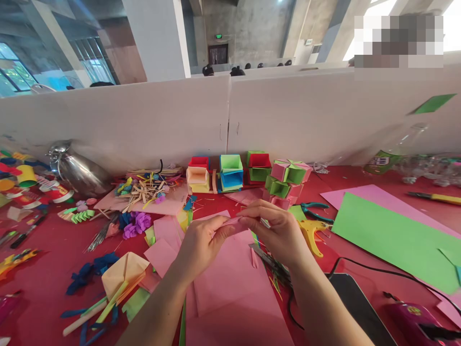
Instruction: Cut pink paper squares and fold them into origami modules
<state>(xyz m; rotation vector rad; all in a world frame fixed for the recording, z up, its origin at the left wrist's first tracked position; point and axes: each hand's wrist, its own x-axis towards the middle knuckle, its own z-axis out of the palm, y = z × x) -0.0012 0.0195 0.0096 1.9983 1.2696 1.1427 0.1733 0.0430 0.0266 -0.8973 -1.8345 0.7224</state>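
Note:
Between my two hands is a small folded piece of pink paper [234, 226], pinched at both ends. My left hand [201, 245] is closed on its left end, thumb and fingers pressed together. My right hand [279, 230] grips the right end the same way. Large pink paper sheets [234, 293] lie stacked below the hands, and a narrow pink strip [254, 258] rests on them. Partly hidden by my right forearm are scissors [270, 262]. Beyond the hands stand folded paper boxes [231, 173] in several colours and a pink and green paper cube stack [288, 178].
A yellow glue gun [312, 234] and teal pliers [315, 210] lie right of my hands, near a black phone [355, 302] and a green sheet [392, 240]. Left are a metal jug [81, 168], wooden sticks [147, 190] and a peach paper box [124, 274]. A white partition [144, 120] stands behind.

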